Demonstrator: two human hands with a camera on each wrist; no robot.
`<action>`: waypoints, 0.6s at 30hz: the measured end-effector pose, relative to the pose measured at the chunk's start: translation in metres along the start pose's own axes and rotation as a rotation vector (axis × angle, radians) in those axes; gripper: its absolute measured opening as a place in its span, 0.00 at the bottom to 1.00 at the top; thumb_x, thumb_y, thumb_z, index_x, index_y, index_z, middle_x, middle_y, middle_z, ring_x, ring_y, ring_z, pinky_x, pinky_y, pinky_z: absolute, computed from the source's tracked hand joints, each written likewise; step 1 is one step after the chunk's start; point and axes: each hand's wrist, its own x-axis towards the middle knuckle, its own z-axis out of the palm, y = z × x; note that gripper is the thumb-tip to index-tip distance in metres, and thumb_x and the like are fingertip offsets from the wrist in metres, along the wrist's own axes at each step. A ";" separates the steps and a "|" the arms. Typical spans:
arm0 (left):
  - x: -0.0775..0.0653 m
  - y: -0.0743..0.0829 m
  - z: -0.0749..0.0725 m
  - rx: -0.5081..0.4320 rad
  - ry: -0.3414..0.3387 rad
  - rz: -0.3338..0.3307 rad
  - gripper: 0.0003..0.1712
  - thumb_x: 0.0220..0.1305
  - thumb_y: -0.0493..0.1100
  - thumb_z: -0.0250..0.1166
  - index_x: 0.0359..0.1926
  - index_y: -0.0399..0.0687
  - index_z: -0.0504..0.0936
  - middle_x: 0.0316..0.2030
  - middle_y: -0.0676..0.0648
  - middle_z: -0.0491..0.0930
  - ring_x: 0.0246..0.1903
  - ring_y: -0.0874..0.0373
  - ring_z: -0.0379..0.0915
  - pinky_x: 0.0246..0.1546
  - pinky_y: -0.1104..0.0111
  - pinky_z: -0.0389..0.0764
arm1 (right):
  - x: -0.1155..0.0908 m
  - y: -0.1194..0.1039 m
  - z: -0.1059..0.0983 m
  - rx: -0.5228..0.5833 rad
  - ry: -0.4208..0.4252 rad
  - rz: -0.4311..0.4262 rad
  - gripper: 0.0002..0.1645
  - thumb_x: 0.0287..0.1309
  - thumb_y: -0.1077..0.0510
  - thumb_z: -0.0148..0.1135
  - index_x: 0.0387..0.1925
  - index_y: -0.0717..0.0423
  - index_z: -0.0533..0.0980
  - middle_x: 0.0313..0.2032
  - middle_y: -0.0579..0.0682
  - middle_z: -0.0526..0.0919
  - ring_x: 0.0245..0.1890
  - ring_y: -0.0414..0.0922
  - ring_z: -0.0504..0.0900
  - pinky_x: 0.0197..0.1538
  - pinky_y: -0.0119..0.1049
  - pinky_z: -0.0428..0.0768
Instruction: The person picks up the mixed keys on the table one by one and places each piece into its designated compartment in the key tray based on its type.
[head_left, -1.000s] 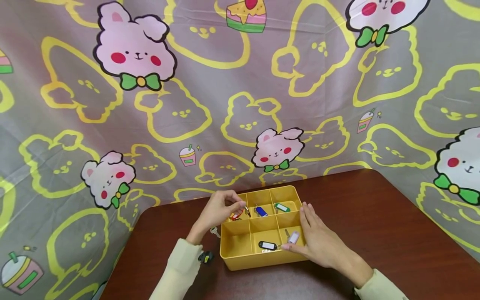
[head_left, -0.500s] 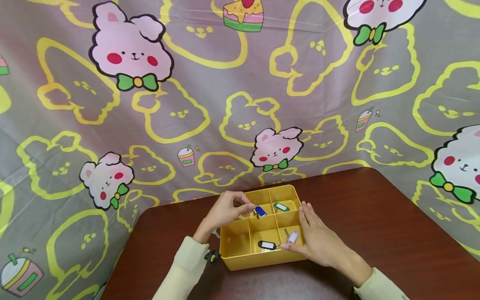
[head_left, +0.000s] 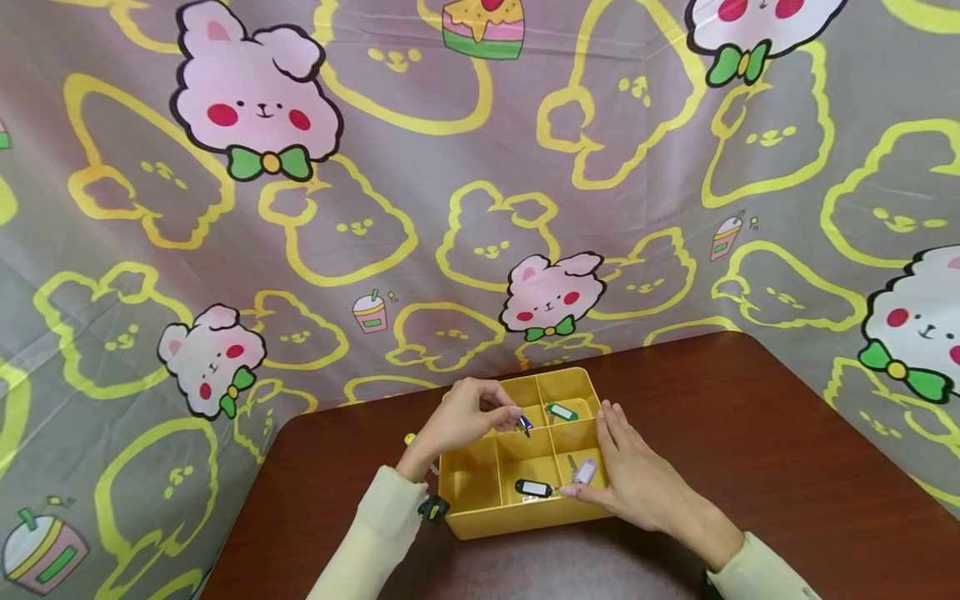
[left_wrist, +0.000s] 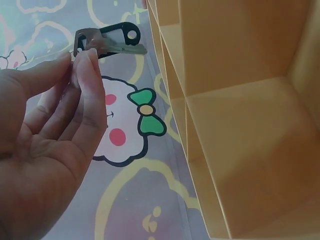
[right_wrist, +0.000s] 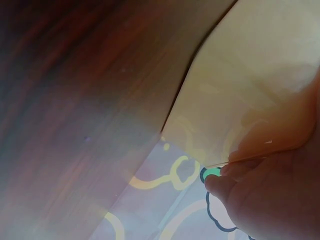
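My left hand (head_left: 468, 417) pinches a metal key (left_wrist: 122, 48) with a black key tag (left_wrist: 132, 31) between thumb and fingertips. It hovers over the back row of a yellow divided box (head_left: 525, 523), at the middle compartment. A blue-tagged key (head_left: 527, 422) lies there, partly covered by the held key. My right hand (head_left: 641, 471) rests along the box's right side, fingers straight, thumb over the front right compartment. Other keys lie in the box: a green-tagged one (head_left: 561, 412) at back right, a pale lilac-tagged one (head_left: 585, 472) at front right, a black-tagged one (head_left: 533, 488) at front middle.
The box stands on a dark reddish-brown table (head_left: 720, 417). Left of it, partly behind my left wrist, lie a key (head_left: 434, 469) and a small yellow item (head_left: 409, 438). A cartoon-print cloth (head_left: 420, 250) hangs behind the table.
My left hand has moved right with the key, from the back left compartment, where a red-tagged key showed, to the back middle one. The right hand has stayed on the box.
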 end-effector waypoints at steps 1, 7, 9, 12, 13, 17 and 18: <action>0.000 0.001 0.001 -0.005 -0.008 0.000 0.08 0.72 0.45 0.70 0.34 0.50 0.90 0.31 0.50 0.91 0.30 0.57 0.89 0.39 0.56 0.91 | 0.000 0.000 0.000 -0.001 0.001 -0.001 0.76 0.57 0.14 0.55 0.77 0.76 0.57 0.80 0.74 0.54 0.82 0.68 0.54 0.79 0.62 0.64; 0.002 0.003 0.005 0.006 -0.047 0.000 0.08 0.72 0.44 0.69 0.34 0.49 0.90 0.30 0.47 0.91 0.28 0.62 0.86 0.42 0.48 0.90 | -0.001 0.000 0.000 -0.001 0.004 -0.005 0.76 0.57 0.14 0.55 0.77 0.77 0.57 0.80 0.74 0.54 0.82 0.68 0.54 0.79 0.62 0.64; 0.002 0.003 0.005 0.007 -0.055 0.000 0.08 0.72 0.44 0.69 0.34 0.48 0.90 0.31 0.44 0.91 0.28 0.63 0.86 0.42 0.47 0.90 | -0.001 0.000 0.000 0.001 0.003 -0.004 0.76 0.58 0.15 0.56 0.77 0.77 0.57 0.80 0.74 0.53 0.82 0.68 0.54 0.79 0.62 0.64; 0.004 0.005 0.006 0.011 -0.070 -0.003 0.08 0.72 0.44 0.69 0.35 0.48 0.90 0.33 0.41 0.91 0.29 0.60 0.86 0.42 0.48 0.90 | -0.001 0.000 0.000 0.004 0.003 -0.003 0.76 0.58 0.15 0.56 0.77 0.77 0.56 0.80 0.74 0.53 0.82 0.68 0.54 0.79 0.62 0.64; 0.004 0.005 0.006 0.021 -0.074 -0.003 0.08 0.72 0.43 0.70 0.35 0.48 0.90 0.32 0.41 0.91 0.29 0.58 0.87 0.41 0.49 0.90 | -0.001 0.001 0.000 0.005 0.002 -0.001 0.76 0.57 0.15 0.55 0.77 0.77 0.56 0.80 0.74 0.53 0.82 0.68 0.54 0.79 0.62 0.64; 0.006 0.006 0.008 0.040 -0.092 0.002 0.08 0.71 0.43 0.70 0.34 0.48 0.90 0.31 0.43 0.91 0.32 0.48 0.89 0.41 0.52 0.91 | -0.001 0.001 0.001 0.006 0.003 0.001 0.76 0.57 0.14 0.55 0.77 0.77 0.56 0.80 0.74 0.53 0.82 0.68 0.54 0.79 0.62 0.64; 0.006 0.006 0.008 0.042 -0.094 0.003 0.08 0.71 0.43 0.70 0.33 0.48 0.90 0.31 0.44 0.91 0.32 0.46 0.89 0.41 0.52 0.91 | -0.001 0.001 0.001 0.004 0.003 0.000 0.76 0.57 0.14 0.55 0.77 0.77 0.56 0.80 0.74 0.53 0.82 0.68 0.54 0.79 0.62 0.64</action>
